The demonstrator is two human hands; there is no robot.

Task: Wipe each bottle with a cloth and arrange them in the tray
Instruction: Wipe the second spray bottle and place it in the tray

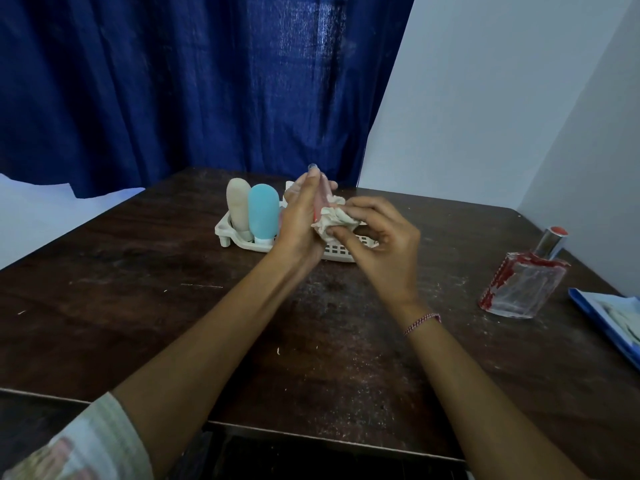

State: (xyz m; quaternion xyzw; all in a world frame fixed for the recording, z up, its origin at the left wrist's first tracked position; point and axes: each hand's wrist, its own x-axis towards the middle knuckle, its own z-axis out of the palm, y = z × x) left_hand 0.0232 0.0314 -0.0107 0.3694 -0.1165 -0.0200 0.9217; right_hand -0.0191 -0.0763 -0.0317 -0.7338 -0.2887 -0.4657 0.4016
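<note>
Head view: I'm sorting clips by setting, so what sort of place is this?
Probably a room in a home, not a workshop: a worn dark wooden table against a plain wall, a blue curtain behind it, and toiletry bottles in a tray.

tray (231, 227) left end filled by two bottles (252, 210), right half open

Views: a single head-worn, wide-angle view is given; nothing is shared with a second view.
Position: the scene is seen from above the near edge of the worktop (138, 323).
Direction: forward and down, towards the curtain (173, 81) and wall (485, 98) behind the far edge.
Nearness: the forearms are seen close at the bottom; the hands (301, 220) are framed near the centre.
Distortion: straight edges are bent towards the borders.
</note>
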